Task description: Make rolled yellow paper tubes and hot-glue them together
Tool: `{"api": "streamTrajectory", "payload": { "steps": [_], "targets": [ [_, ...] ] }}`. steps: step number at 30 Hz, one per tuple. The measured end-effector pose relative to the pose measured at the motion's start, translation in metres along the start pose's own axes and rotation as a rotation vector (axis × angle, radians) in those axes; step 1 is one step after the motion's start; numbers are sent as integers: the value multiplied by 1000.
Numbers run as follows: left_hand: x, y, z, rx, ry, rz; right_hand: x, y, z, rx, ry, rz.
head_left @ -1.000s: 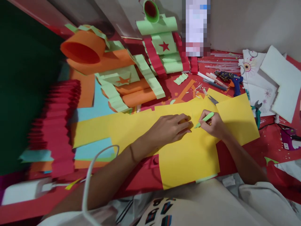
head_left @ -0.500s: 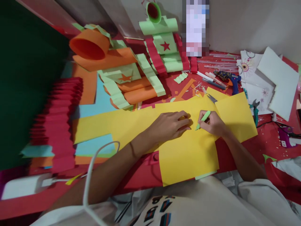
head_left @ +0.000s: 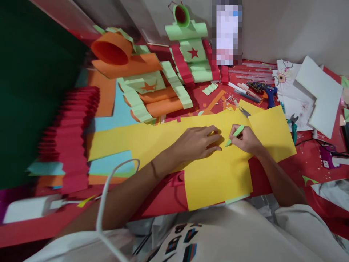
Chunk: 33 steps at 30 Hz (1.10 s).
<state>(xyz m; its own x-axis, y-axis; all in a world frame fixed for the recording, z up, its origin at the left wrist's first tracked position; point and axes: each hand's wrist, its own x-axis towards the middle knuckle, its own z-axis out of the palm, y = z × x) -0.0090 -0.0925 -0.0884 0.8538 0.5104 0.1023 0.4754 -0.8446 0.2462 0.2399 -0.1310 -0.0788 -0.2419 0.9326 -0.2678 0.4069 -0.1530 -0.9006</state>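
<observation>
Two hands are seen on yellow paper (head_left: 215, 182) on the red counter (head_left: 308, 163); what lies under the left palm is hidden. Scissors (head_left: 245, 112), part covered by a sheet, a glue gun (head_left: 268, 94) and paper models (head_left: 147, 91) lie beyond. The left hand (head_left: 197, 142) is pressed flat, fingers extended, holding nothing; the right hand (head_left: 245, 139) is closed round a green pen (head_left: 235, 135), tip touching the paper.

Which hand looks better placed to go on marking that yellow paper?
Probably the right hand: it grips the green pen with the tip down on the yellow paper. The left hand lies flat on the sheet beside the tip, pressing it down.
</observation>
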Motion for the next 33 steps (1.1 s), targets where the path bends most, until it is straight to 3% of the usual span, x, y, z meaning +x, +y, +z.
{"api": "streamTrajectory", "payload": {
  "steps": [3,8,12,16,20,27,29,33],
  "targets": [
    [0,0,0,3,-2,-2,0,-2,-1,-32,-118,-14],
    [0,0,0,-26,-17,-17,-1,-3,-3,3,-47,-6],
    [0,0,0,-51,-30,-26,-3,-6,-4,-14,-181,-16],
    [-1,-1,0,-87,-20,-29,-3,-7,-4,4,-113,-23],
    [-1,-1,2,-80,-19,-25,-3,-8,-4,-14,-194,-31],
    [-1,-1,3,-53,-12,-11,-2,-3,-5,-25,-218,-56],
    [-1,-1,3,-53,-6,-7,-2,-2,-5,-14,-177,-41],
    [-1,-1,3,-69,17,-3,-6,-4,-3,30,70,-105]
  ]
}}
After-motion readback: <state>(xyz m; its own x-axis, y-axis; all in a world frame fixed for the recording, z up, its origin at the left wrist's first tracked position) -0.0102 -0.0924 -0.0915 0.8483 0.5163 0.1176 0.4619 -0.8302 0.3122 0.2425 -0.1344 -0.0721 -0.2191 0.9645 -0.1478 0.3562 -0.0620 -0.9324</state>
